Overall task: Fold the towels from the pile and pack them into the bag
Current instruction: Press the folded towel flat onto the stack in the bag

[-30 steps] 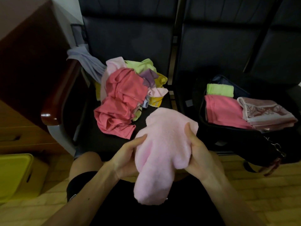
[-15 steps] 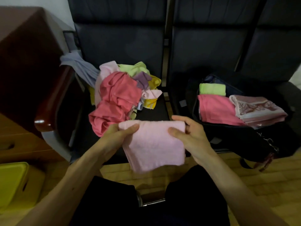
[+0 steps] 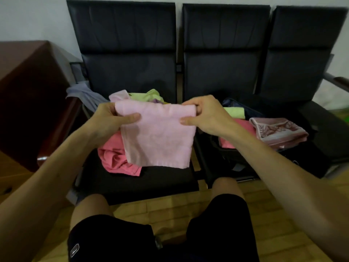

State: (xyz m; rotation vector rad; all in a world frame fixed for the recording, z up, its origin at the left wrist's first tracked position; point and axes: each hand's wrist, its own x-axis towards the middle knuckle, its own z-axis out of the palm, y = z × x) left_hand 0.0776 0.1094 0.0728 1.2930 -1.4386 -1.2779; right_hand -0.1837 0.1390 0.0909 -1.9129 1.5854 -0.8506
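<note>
Pink towel [image 3: 156, 135] held up in the air in front of the pile [image 3: 117, 157], which lay on the left seat [image 3: 141, 182] of the black bench. The left hand [image 3: 111, 120] and right hand [image 3: 205, 114] were apart, each pinching 1 upper corner between thumb and fingers, so that the cloth hung as a flat panel with its lower edge free, above the seat. The bag [image 3: 302, 157] lay open on the next seat to the right and held 3 folded towels: a green one [image 3: 235, 111], a coral one [image 3: 245, 127] and a patterned one [image 3: 277, 131]. Judged step: squaring the panel before the next halving. To do it well, the 2 grips should be level and the top edge taut, so that the cloth hangs even; the side edges should be matched before 1 corner is brought across to the other. The lower edge looked slightly slanted, so a light tug would probably help. Such cloth is limp and would likely slump if either pinch loosened.
</note>
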